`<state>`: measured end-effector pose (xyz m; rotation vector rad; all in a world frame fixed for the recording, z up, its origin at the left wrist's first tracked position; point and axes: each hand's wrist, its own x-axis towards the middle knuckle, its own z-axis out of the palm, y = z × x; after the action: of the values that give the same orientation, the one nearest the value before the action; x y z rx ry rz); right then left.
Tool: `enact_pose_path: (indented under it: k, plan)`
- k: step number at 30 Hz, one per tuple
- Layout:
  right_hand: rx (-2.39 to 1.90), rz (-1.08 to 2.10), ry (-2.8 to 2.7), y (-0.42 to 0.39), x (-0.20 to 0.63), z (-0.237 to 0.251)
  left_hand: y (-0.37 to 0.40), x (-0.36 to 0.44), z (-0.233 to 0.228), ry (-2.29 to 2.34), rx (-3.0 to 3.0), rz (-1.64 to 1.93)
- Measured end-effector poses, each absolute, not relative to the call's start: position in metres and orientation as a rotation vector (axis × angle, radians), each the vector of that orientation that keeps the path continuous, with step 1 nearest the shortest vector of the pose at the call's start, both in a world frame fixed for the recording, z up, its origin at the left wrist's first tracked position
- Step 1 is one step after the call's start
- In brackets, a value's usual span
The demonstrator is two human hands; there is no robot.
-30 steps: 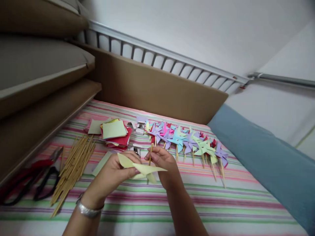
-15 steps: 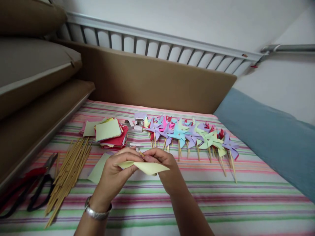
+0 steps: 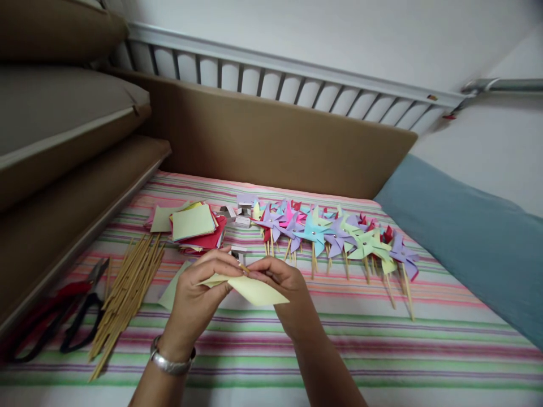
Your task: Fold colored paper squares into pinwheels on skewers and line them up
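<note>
Between my two hands, above the striped cloth, is a pale yellow paper pinwheel with curved blades. My left hand has its fingers closed around the left side of the paper. The fingertips of my right hand are pinched at its back edge, beside the tip of a wooden stick; most of that stick is hidden. Just past my left hand a pale green sheet lies on the cloth. Beyond my fingers stand small open boxes.
Finished pinwheels on sticks lie in a row at the back right. A stack of coloured paper squares, a pile of wooden sticks and scissors are on the left. A brown padded board stands behind, against a rail.
The pinwheel has tilted a little, showing more of its front blade. Both hands stay almost in place. The whole background has shifted slightly right in view.
</note>
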<state>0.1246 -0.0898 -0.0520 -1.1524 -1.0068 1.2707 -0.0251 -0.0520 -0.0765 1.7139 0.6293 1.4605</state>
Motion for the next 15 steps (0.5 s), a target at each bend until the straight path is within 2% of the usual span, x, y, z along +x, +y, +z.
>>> enact_pose_path:
  k: [15]
  plan:
    - [-1.185,1.22,-1.057,-0.0909,0.1242,-0.0513,-0.0517,-0.024,-0.0745,0.69,1.682,1.448]
